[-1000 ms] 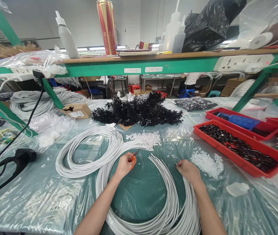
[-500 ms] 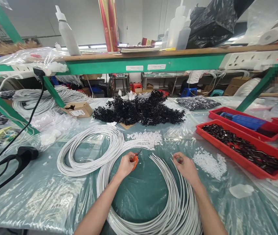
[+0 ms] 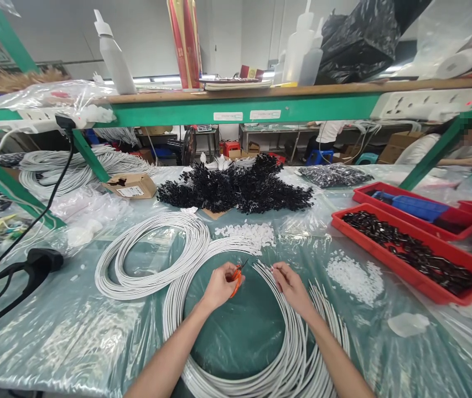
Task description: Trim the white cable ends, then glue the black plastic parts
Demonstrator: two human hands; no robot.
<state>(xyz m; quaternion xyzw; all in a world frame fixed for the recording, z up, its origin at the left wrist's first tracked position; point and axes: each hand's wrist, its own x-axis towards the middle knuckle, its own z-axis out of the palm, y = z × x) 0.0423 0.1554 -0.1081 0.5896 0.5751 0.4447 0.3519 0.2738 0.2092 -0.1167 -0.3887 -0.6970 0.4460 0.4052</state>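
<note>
Orange-handled scissors (image 3: pixel 238 281) are held in my left hand (image 3: pixel 220 286), their dark blades pointing up and right. My right hand (image 3: pixel 289 281) is pinched at the cut ends of a large coil of white cable (image 3: pixel 176 309); the fingertips seem to close on one cable end, though the detail is small. The coil curves around below both hands, and its loose ends fan out on either side of my right hand. A second white cable coil (image 3: pixel 109 265) lies to the left, overlapping the first. Small white pieces (image 3: pixel 260 235) are heaped just beyond the hands.
On the right are a red tray (image 3: pixel 422 271) of small black parts and a pile of white bits (image 3: pixel 354 276). Black-tipped pieces (image 3: pixel 236 185) are heaped at the back. A black-handled tool (image 3: pixel 40 265) lies left. A green shelf frame (image 3: pixel 156 113) spans overhead. Another person sits far right.
My right hand has moved left, from the outer cable ends to the inner ones, closer to the scissors. My left hand has shifted slightly right with the scissors.
</note>
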